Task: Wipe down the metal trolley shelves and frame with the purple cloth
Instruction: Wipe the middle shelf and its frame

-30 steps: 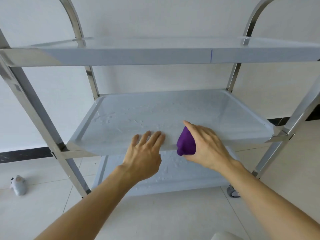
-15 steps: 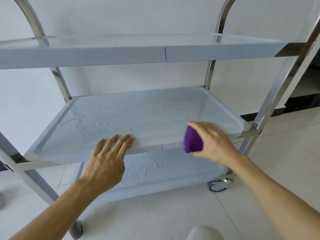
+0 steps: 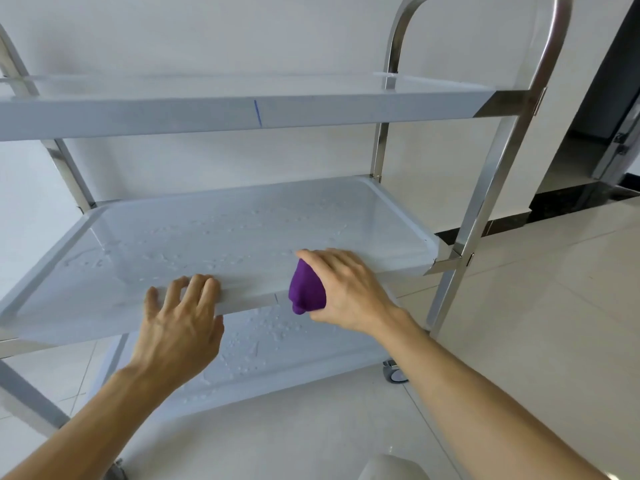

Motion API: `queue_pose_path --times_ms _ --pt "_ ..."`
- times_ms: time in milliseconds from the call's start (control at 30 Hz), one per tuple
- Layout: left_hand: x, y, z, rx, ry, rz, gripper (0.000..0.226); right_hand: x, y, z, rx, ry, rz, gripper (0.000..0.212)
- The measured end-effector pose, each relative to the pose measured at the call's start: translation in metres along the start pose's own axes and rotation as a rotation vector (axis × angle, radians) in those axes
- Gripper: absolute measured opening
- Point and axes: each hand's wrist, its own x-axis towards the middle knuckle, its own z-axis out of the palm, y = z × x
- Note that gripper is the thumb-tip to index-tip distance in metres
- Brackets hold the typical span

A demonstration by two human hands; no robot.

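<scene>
A three-shelf metal trolley stands against a white wall. Its middle shelf (image 3: 242, 233) is pale and beaded with water drops. My left hand (image 3: 180, 323) grips the front rim of that shelf, fingers curled over the edge and thumb under it. My right hand (image 3: 346, 289) holds a bunched purple cloth (image 3: 306, 289) pressed against the same front rim, right of centre. The bottom shelf (image 3: 277, 355) is also wet. The top shelf (image 3: 207, 112) carries a blue pen mark on its front edge. The steel frame post (image 3: 485, 188) rises at the right.
A caster wheel (image 3: 393, 372) sits under the trolley's right front corner on the tiled floor (image 3: 519, 323). A dark doorway and metal door frame (image 3: 620, 140) lie to the far right. A pale rounded object (image 3: 391, 467) shows at the bottom edge.
The view has swung right, so the trolley's right post is now in frame. My left hand has curled from flat onto the shelf's front rim. The cloth stays at the rim in my right hand.
</scene>
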Motion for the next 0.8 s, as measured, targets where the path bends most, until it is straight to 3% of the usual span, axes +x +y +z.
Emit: queue_pose_path --times_ms 100,367,533,667,800 --pt "0.006 -0.009 0.001 0.029 0.029 0.049 0.043 -0.007 0.024 -0.013 -0.011 -0.037 -0.001 0.089" --pt "0.008 -0.014 -0.009 0.043 0.017 0.117 0.041 -0.051 0.112 -0.061 -0.087 -0.133 0.318 0.087" --pt "0.001 -0.019 -0.023 0.020 -0.075 0.078 0.045 -0.062 0.098 -0.054 -0.128 -0.014 0.259 0.085" --pt "0.002 -0.012 -0.038 -0.022 -0.090 -0.025 0.064 -0.076 0.077 -0.054 -0.151 0.064 0.203 0.083" --pt "0.015 0.042 -0.044 -0.252 -0.083 0.163 0.066 -0.086 0.065 -0.055 -0.168 0.038 0.140 0.091"
